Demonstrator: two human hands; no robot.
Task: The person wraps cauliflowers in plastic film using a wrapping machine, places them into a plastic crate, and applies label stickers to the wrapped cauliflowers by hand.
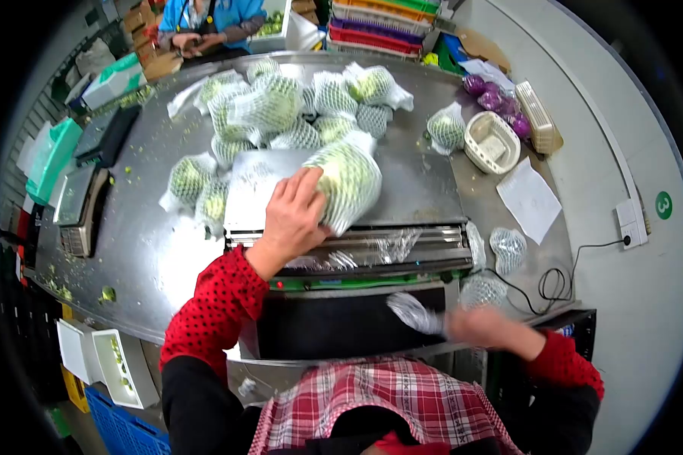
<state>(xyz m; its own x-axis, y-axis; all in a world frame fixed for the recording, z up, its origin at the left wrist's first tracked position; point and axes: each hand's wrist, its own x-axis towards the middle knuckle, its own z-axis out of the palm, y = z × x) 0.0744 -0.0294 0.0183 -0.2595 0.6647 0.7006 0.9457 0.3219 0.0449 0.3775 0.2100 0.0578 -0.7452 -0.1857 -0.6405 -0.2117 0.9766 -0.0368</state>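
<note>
My left hand (294, 216) is closed against the side of a pale green cabbage-like head in a white foam net (349, 182). That head rests on the metal top of a wrapping machine (425, 186), behind its rollers. My right hand (478, 326), blurred by motion, is over the front of the machine's black pad (319, 326). From its fingers a crumpled white foam net (414, 312) sticks out to the left. Clear film (395, 246) lies across the rollers.
Several netted heads (269, 110) are heaped behind the machine. At right are a netted head (446, 130), a white basket (492, 142), wrapped purple vegetables (493, 98), paper (529, 199) and a black cable (558, 284). Scales (80, 197) stand left. Across the table is a person in blue (212, 19).
</note>
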